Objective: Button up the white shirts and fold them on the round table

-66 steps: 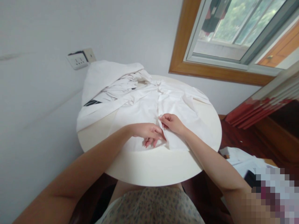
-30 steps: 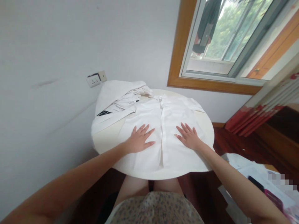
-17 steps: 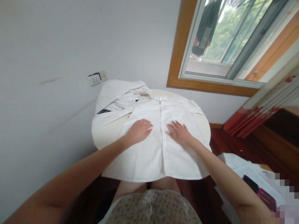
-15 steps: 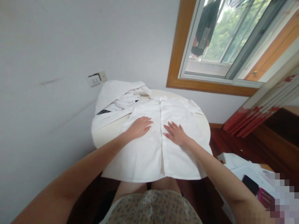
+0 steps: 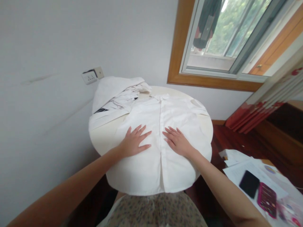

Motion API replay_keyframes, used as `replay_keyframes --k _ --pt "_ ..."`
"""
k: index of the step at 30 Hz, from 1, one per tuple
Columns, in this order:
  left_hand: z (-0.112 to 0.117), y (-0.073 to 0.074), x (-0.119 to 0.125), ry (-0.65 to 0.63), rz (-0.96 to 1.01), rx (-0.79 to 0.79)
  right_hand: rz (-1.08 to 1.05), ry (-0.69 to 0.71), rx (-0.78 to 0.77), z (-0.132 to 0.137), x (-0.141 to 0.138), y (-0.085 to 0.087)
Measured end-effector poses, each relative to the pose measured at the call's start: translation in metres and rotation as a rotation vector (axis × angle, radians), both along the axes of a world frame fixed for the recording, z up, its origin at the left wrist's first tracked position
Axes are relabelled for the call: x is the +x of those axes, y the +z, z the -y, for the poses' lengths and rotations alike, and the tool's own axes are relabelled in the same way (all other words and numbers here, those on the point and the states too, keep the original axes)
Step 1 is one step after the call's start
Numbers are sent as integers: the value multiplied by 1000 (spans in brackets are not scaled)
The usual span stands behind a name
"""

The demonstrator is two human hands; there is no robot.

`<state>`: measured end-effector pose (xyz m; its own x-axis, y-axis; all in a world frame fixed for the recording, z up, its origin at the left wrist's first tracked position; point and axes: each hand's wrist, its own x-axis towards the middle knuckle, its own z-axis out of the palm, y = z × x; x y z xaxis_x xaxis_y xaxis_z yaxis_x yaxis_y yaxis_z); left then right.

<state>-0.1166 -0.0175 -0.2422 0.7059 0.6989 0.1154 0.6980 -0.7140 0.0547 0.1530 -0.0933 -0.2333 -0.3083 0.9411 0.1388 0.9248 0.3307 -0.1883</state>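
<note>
A white button-front shirt [image 5: 145, 167] lies spread face up over a round cream table [image 5: 101, 138], its collar toward the wall and its hem hanging over the near edge. My left hand [image 5: 134, 141] rests flat on the shirt's left half, fingers spread. On the other side of the front placket, my right hand [image 5: 176, 140] lies flat on the cloth with its fingers stretched out. Neither hand grips anything. At the table's far left is a heap of white cloth [image 5: 113, 90] with black-line patterned fabric showing in its fold.
A wall socket [image 5: 89, 77] sits just above the cloth heap. The window frame [image 5: 174, 74] is behind the table. At the lower right, papers [image 5: 247, 167], a black phone-like slab [image 5: 249, 183] and a pink-rimmed object [image 5: 267, 199] lie on another surface. A curtain [image 5: 251, 118] hangs at right.
Both hands have slid nearer to me over the shirt, and the left fingers have spread wider. The hem now hangs down more over the near edge. The view has shifted slightly.
</note>
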Motion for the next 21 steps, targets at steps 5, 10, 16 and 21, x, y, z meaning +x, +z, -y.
replay_keyframes --k 5,10,16,21 --pt "25 4 -14 -23 -10 -7 41 -206 -19 7 7 -1" --pt "50 9 -22 -58 -11 -24 102 -179 -77 27 16 1" --pt "79 10 -19 -34 15 8 133 -119 -152 41 27 21" --pt "44 35 16 -10 102 104 118 -225 73 -17 15 33"
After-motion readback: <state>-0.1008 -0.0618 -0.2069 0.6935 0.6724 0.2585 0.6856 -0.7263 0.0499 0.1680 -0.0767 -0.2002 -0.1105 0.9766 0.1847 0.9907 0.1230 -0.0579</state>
